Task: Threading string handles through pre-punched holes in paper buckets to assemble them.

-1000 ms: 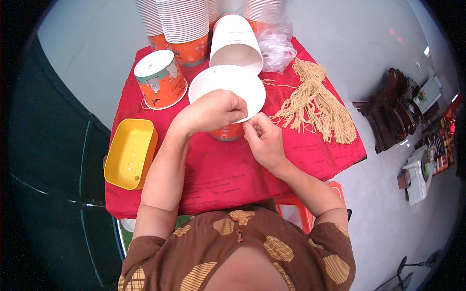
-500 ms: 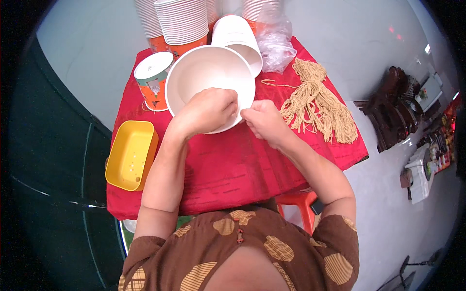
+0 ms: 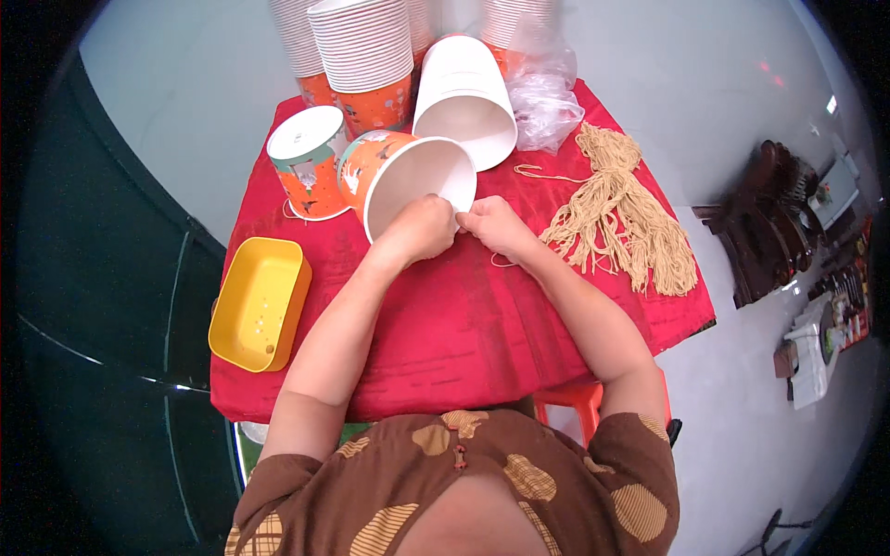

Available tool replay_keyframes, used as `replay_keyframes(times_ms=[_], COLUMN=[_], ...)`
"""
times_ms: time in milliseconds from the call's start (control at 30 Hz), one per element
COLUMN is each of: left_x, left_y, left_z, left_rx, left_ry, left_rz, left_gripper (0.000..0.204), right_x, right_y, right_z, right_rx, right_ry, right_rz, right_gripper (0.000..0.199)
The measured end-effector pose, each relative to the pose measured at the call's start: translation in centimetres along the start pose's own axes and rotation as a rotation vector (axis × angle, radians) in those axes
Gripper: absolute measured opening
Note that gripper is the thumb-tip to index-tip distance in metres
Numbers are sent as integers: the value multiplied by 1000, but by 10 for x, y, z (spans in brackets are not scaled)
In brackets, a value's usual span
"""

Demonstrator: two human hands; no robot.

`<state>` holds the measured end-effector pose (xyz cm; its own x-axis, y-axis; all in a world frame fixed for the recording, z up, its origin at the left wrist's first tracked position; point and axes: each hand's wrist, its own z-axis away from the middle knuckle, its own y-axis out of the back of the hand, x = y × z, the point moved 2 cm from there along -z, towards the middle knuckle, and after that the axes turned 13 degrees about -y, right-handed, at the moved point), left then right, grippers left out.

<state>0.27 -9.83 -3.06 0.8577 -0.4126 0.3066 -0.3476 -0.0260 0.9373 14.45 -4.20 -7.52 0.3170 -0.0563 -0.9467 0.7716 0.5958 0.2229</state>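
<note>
Left hand (image 3: 422, 227): placed on the near rim of the tilted paper cup (image 3: 408, 176); its fingers are clenched around the rim edge.
Right hand (image 3: 491, 222): set just beside the left hand, at the same stretch of rim; its fingers are pinched together, seemingly on a thin beige string (image 3: 508, 262) that trails from under the hand, though what exactly is pinched cannot be told.
Tilted paper cup: orange on the outside, white inside, held on its side above the tabletop (image 3: 464, 324) with its mouth turned toward the person.
Tabletop: covered by a red cloth.
Lidded cup (image 3: 306, 162): an orange cup with a white lid is stood upright just left of the tilted cup.
White cup (image 3: 464, 97): laid on its side behind the tilted cup, its mouth toward the person.
Cup stacks (image 3: 362, 46): tall stacks of nested cups are stood at the far edge.
String bundle (image 3: 621, 213): a heap of beige strings is spread on the cloth to the right of the hands.
Plastic bag (image 3: 547, 88): a clear, crumpled bag is seen beside the white cup.
Yellow tray (image 3: 260, 301): set at the left edge of the tabletop, well apart from the hands.
</note>
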Motion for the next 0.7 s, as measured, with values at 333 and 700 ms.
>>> replay_keyframes(times_ms=[333,700], left_x=[8,-5], left_y=[-22,-46], left_z=[-5,-8], left_rx=[265,307], left_ry=[-74,79], left_rz=[198,633], left_gripper=[17,16], right_x=[-1,2], right_y=[17,20], right_z=[13,8], right_rx=[559,537], right_ry=[93,79], right_rz=[605,586], right_gripper=[32,27])
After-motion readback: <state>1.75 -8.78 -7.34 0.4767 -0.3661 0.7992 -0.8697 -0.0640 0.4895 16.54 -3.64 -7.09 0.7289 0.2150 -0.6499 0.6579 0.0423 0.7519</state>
